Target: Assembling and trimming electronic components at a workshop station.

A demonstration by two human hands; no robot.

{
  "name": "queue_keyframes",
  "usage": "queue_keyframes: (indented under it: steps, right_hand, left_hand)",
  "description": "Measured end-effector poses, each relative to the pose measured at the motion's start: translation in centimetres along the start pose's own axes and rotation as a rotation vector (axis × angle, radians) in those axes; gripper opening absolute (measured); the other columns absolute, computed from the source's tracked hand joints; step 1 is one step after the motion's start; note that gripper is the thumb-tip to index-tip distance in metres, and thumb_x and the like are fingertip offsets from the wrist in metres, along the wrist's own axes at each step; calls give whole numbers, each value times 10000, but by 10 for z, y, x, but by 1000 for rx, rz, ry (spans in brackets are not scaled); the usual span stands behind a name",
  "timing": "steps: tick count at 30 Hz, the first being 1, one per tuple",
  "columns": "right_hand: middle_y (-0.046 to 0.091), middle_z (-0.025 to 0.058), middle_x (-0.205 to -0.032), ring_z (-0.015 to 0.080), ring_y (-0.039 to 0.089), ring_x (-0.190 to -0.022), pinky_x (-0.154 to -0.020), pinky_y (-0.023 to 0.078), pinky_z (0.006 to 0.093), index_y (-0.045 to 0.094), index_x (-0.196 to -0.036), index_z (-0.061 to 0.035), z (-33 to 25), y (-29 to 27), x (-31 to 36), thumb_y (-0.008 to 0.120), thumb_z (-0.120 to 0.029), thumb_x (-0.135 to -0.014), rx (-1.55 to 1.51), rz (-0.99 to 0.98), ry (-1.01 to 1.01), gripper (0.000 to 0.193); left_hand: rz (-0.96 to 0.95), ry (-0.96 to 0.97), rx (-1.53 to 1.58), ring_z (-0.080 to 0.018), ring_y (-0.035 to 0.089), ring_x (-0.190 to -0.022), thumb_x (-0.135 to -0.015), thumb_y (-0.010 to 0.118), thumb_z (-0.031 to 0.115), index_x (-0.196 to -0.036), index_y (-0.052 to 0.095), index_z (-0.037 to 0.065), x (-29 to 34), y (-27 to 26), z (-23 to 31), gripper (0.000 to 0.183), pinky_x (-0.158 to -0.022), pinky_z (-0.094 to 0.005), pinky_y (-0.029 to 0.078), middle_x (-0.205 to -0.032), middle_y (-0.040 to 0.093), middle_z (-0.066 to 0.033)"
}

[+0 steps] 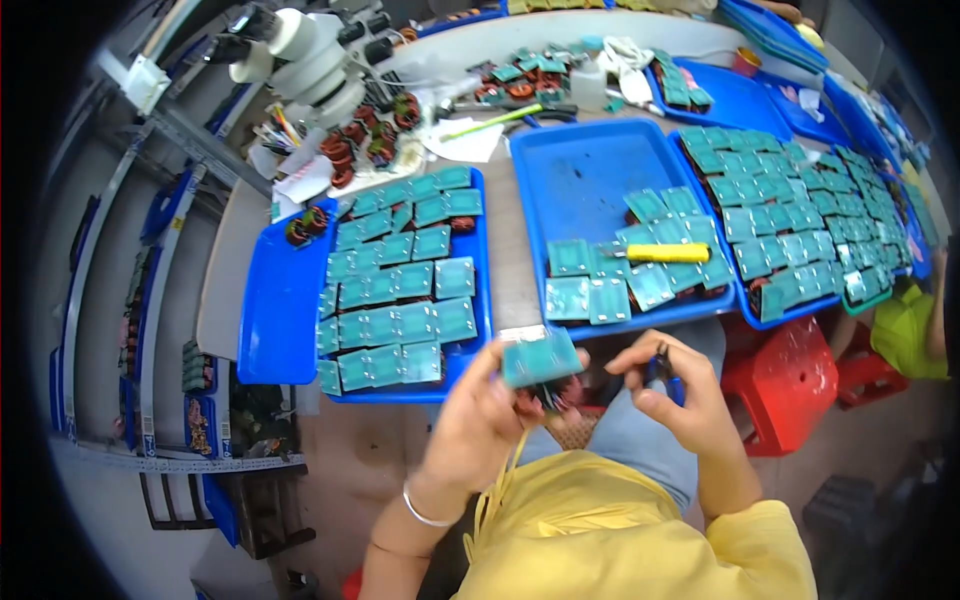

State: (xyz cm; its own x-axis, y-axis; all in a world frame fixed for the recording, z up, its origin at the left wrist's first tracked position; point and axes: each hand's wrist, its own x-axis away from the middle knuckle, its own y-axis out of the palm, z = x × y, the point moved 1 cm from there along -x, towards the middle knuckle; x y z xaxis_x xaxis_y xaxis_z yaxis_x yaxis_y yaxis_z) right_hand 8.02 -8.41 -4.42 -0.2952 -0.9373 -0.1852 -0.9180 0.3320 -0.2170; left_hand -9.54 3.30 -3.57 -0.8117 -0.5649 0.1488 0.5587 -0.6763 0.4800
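A blue tray (590, 165) is lying beyond both hands, green boards (568, 300) crowding its near half. The left hand (475, 420) is pinching firmly; the right hand (692, 405) is curling loosely. Between them, in the left hand's grasp and apart from the right, a green-topped part (541, 360) is blurring slightly. A yellow-handled tool (668, 253) is resting on the boards; a blue-handled tool (677, 390) is sitting within the right hand.

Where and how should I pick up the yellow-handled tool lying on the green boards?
Probably best to pinch the yellow-handled tool at the middle of its handle, coming from above. It lies across the green boards with the thick handle exposed on top, while the thin tip, pointing left, offers little to hold.
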Motion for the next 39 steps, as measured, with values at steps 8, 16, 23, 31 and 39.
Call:
queue_keyframes:
  steps: [8, 16, 23, 31, 39]
  right_hand:
    - [576, 101, -1004, 195, 561, -910, -734, 460, 290, 594, -1059, -28, 31, 38, 11, 600, -115, -792, -57, -333, -50, 282]
    - [560, 205, -1153, 320, 538, -1066, -913, 418, 354, 482, -1216, 12, 104, 154, 33, 542, -171, -833, -263, -1259, -105, 429]
    - [604, 191, -1048, 327, 583, -970, -815, 448, 373, 507, -1142, -13, 127, 149, 22, 561, -235, -833, -426, -1127, -38, 385]
    - [621, 176, -1020, 323, 596, -949, -813, 463, 374, 550, -1113, -7, 123, 136, 13, 593, -204, -814, -401, -1059, -38, 361]
    - [605, 202, -1032, 351, 579, -958, -829, 457, 398, 542, -1134, 1, 117, 126, 17, 592, -162, -802, -367, -1047, -13, 373]
  left_hand:
    - [298, 428, -454, -169, 581, -826, -856, 616, 143, -1100, 469, 18, -149, -100, 88, 311, -747, -306, 520, -963, 557, -104]
    - [441, 653, -1642, -229, 614, -884, -641, 754, 58, -1063, 518, 21, -243, -176, 150, 485, -787, -299, 473, -983, 615, -118]
    - [144, 505, -2186, -294, 528, -1013, -591, 713, 33, -1090, 500, 99, -306, -192, 141, 547, -921, -397, 362, -982, 593, -127]
    - [199, 800, -2231, -298, 484, -1065, -620, 694, 47, -1114, 497, 93, -316, -203, 126, 533, -918, -410, 383, -1136, 494, -113]
    - [-458, 323, -1808, -285, 504, -982, -680, 742, 284, -899, 610, 68, -176, -91, 101, 334, -907, -388, 363, -957, 565, -85]
